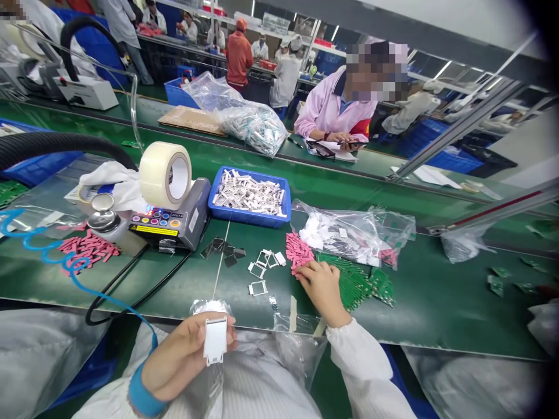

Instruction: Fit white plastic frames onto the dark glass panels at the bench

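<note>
**Far left:** scattered flat pink strips lie on a green conveyor belt, beside a grey electronic tape dispenser carrying a roll of clear packing tape.

**Left hand:** the bare left hand, in a blue cuff, is closed, with its fingers curled around a white rectangular plastic frame.

**White frame:** it sits at the belt's near edge, its long axis running forward and back. The left hand is much nearer to it than the right.

**Belt centre:** small white rectangular frames lie between the hands, below a blue plastic tray.

**Right hand:** the bare right hand is open and flat, its fingers touching a pile of pink strips, just beside long green circuit-board strips.
</note>
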A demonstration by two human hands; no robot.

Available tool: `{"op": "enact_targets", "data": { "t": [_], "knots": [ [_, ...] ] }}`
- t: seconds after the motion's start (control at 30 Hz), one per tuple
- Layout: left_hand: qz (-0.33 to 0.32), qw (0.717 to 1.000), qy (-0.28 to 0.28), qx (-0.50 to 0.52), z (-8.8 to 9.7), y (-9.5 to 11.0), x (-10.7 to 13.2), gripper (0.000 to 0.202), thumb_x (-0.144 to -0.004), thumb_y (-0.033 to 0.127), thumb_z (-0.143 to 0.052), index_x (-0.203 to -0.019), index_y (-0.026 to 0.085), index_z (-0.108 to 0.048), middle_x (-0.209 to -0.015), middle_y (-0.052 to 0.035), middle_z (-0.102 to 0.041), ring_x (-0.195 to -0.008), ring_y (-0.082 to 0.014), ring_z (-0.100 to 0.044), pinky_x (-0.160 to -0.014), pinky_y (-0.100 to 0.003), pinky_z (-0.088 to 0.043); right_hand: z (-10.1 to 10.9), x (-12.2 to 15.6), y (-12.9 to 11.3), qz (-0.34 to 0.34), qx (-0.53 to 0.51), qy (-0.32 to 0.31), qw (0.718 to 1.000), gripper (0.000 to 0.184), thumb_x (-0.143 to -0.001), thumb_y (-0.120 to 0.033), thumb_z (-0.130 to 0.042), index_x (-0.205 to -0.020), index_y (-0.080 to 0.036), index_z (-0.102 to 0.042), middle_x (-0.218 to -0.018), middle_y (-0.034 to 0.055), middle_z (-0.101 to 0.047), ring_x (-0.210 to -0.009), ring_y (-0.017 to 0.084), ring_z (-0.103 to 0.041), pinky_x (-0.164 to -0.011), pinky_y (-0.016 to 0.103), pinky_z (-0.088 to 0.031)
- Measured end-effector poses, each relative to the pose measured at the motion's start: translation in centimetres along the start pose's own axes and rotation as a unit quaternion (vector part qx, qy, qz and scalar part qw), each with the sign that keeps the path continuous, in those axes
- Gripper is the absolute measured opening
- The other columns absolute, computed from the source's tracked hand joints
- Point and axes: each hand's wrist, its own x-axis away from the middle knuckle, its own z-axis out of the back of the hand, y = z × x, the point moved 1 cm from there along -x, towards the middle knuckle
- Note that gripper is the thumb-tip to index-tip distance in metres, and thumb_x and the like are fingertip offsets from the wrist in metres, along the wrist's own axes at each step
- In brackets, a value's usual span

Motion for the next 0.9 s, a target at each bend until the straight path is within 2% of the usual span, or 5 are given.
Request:
{"op": "enact_targets", "data": {
  "t": [0.2,0.3,0.4,0.53,0.9],
  "knots": [
    [-0.025,1.000,0.004,-0.018,-0.6,0.2,-0.4,0.042,-0.063,0.044,-0.073,-0.093,0.015,-0.071,-0.077,-0.0065,-0.067,-0.079,-0.0184,-0.057,-0.092,-0.042,-0.038,1.5,-1.8,-1.2,0.039,-0.028,0.007,0.999,0.017,-0.081,-0.027,-0.059,-0.068,-0.021,-0.069,-0.073,0.0034,-0.062,-0.072,0.018,-0.050,-0.068,0.034,-0.026],
    [-0.048,0.998,0.014,-0.024,-0.8,0.4,-0.2,0.043,-0.063,0.045,-0.073,-0.094,0.015,-0.071,-0.076,-0.0069,-0.067,-0.079,-0.0182,-0.058,-0.084,-0.036,-0.041,4.2,-1.6,-5.3,0.102,-0.110,0.038,0.988,0.016,-0.085,-0.028,-0.056,-0.076,-0.022,-0.068,-0.076,0.0018,-0.063,-0.075,0.017,-0.053,-0.072,0.034,-0.030],
    [-0.059,0.997,0.036,-0.034,-0.8,0.6,0.0,0.045,-0.062,0.045,-0.074,-0.096,0.015,-0.071,-0.081,-0.0079,-0.068,-0.078,-0.0177,-0.059,-0.077,-0.032,-0.042,7.2,-0.8,-11.1,0.218,-0.263,0.087,0.936,0.007,-0.082,-0.025,-0.062,-0.076,-0.023,-0.066,-0.069,-0.0012,-0.061,-0.070,0.014,-0.052,-0.071,0.032,-0.033],
    [-0.070,0.995,0.047,-0.043,-0.4,0.8,0.3,0.043,-0.062,0.042,-0.075,-0.096,0.016,-0.070,-0.082,-0.0072,-0.068,-0.080,-0.0175,-0.059,-0.075,-0.029,-0.041,8.5,-0.5,-16.6,0.290,-0.256,0.112,0.915,0.012,-0.081,-0.019,-0.061,-0.070,-0.020,-0.062,-0.067,-0.0021,-0.061,-0.069,0.013,-0.049,-0.077,0.036,-0.031],
    [-0.117,0.992,0.046,-0.005,0.6,1.3,1.2,0.039,-0.069,0.043,-0.068,-0.093,0.012,-0.069,-0.072,-0.0054,-0.064,-0.067,-0.0141,-0.053,-0.066,-0.027,-0.039,7.8,-1.1,-19.1,0.346,-0.159,0.106,0.919,0.020,-0.084,-0.012,-0.049,-0.068,-0.019,-0.059,-0.066,-0.0020,-0.061,-0.075,0.015,-0.046,-0.089,0.045,-0.024]
  ]
}}
